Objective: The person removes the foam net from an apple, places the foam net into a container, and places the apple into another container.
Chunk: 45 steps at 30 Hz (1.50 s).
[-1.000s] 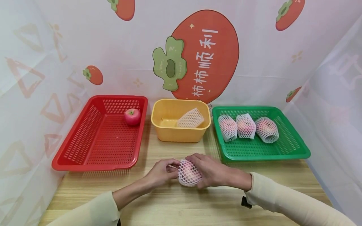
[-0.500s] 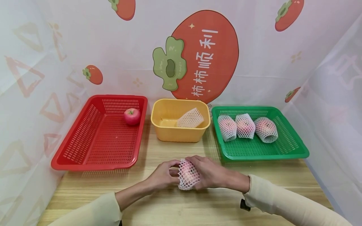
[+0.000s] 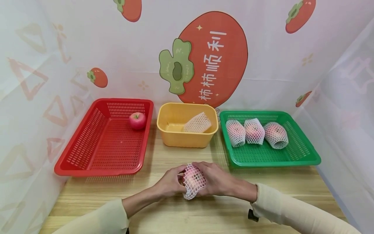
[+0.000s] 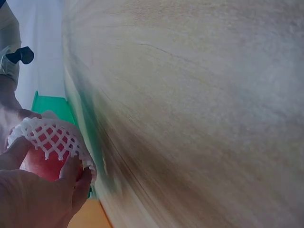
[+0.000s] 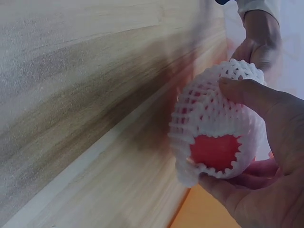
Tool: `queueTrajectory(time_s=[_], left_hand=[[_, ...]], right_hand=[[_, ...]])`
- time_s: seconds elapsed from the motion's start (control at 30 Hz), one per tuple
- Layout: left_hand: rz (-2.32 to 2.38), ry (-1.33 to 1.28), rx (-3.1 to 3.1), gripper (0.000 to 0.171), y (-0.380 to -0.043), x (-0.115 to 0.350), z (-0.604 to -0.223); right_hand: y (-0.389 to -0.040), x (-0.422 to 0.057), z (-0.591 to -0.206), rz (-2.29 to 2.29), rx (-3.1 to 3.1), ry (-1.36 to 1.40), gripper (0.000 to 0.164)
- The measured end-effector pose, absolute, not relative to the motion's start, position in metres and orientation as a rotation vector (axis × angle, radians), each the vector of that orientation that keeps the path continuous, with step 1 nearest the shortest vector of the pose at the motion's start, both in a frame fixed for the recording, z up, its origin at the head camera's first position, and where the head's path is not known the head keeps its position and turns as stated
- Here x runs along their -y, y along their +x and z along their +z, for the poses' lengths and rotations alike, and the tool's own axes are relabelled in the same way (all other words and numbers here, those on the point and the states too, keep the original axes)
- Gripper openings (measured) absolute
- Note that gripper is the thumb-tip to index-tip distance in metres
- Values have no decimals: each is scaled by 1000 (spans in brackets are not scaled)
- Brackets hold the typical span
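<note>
Between both hands is a red apple inside a white foam net, low over the front middle of the table. My right hand grips the netted apple from the right, thumb on one side and fingers on the other. My left hand holds its left side, with thumb and fingers curled at the net's edge. In the left wrist view, bare red skin shows below that edge, next to the left fingers. The right wrist view shows the net's other opening, with red skin inside it.
A red basket at the left holds one bare apple. The yellow bin behind the hands contains an empty foam net. In the green basket at the right lie several netted apples.
The netted apple has turned a little in the hands, and its lower end has dipped toward the front. My left fingers have moved in closer around its left side.
</note>
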<state>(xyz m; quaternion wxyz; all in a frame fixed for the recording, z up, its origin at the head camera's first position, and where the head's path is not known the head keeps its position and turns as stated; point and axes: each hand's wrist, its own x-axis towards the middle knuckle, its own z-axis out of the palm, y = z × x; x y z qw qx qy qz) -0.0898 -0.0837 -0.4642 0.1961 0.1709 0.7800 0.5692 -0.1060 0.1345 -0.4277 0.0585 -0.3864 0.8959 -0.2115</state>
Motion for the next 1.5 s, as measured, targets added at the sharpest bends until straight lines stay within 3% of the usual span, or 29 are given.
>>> queueTrajectory(time_s=[0.67, 0.93, 1.2, 1.5], left_hand=[[1610, 481, -2146, 86, -87, 85, -461], [1603, 434, -2174, 89, -86, 91, -459], [1634, 337, -2137, 87, -87, 97, -459], [1690, 294, -2090, 80, -86, 104, -456]], right_hand=[[-108, -143, -419, -655, -2669, -1248, 83], [-111, -149, -414, -649, -2701, -1302, 59], [-119, -155, -406, -809, -2740, -1352, 16], [-129, -167, -389, -713, -2810, -1316, 15]])
